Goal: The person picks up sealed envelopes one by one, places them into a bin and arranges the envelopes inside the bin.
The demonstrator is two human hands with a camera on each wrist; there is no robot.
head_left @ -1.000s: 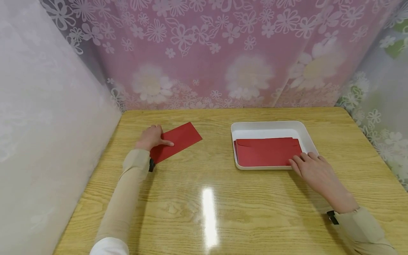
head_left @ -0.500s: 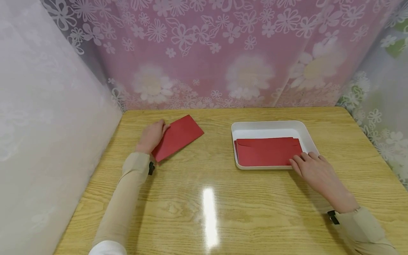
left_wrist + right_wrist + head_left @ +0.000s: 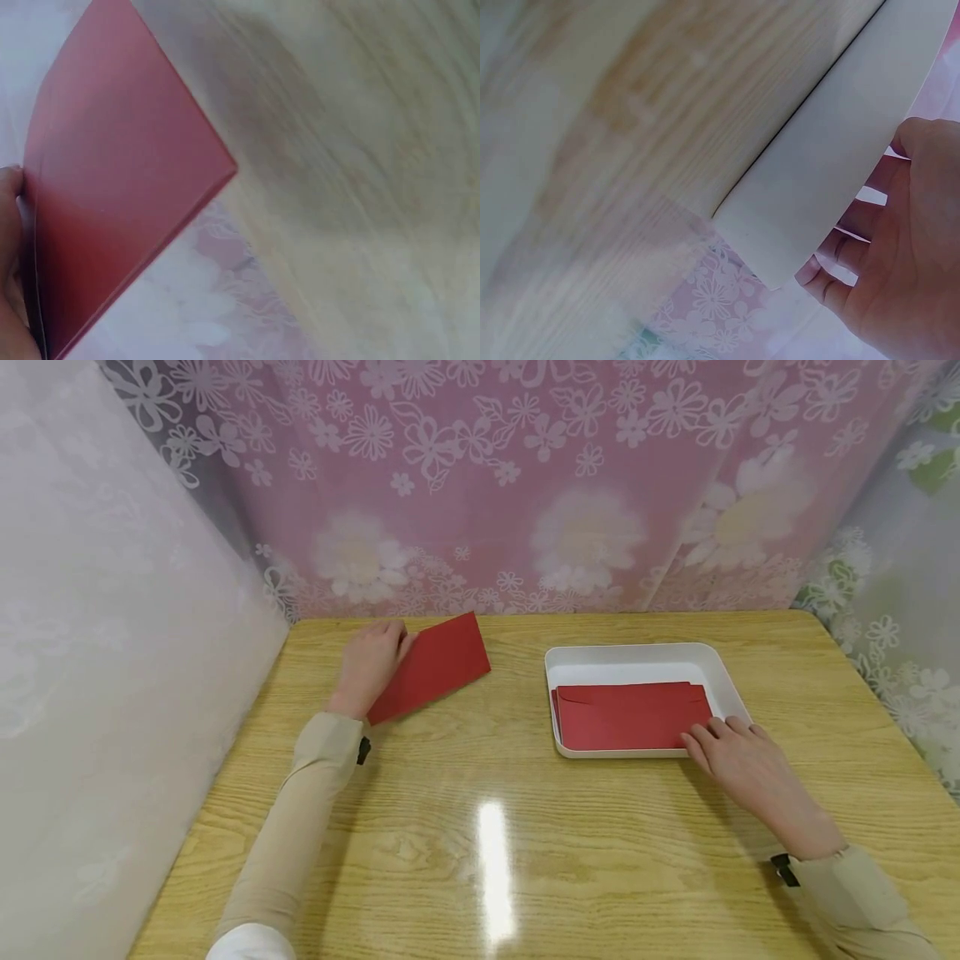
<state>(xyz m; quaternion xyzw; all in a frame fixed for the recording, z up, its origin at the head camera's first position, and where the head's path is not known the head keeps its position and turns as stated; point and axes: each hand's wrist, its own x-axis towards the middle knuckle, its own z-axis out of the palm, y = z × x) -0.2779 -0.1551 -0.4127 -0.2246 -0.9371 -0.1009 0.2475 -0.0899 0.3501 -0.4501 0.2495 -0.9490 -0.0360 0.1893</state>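
Observation:
In the head view my left hand [image 3: 370, 662] pinches a red envelope [image 3: 438, 668] near the table's far left. The left wrist view has the envelope [image 3: 127, 165] tilted, its corner pointing toward the table and part of my hand [image 3: 10, 262] at its edge. Right of centre stands a shallow white tray [image 3: 615, 672] with red envelopes [image 3: 630, 718] lying stacked in it. My right hand [image 3: 738, 764] grips the tray at its near right corner. In the right wrist view, its fingers bend over the rim beside the white outer wall [image 3: 810, 165]; their tips are hidden.
The wood-grain table [image 3: 420, 843] carries a bright light reflection. A pink flowered curtain [image 3: 465, 510] hangs behind its far edge, with a pale sheet [image 3: 120, 693] on the left and another flowered cloth [image 3: 900, 585] on the right.
My left hand has moved away from me and slightly right with the envelope, whose outer end has swung upward in view. The thumb no longer lies across its face. My right hand and the tray hold still.

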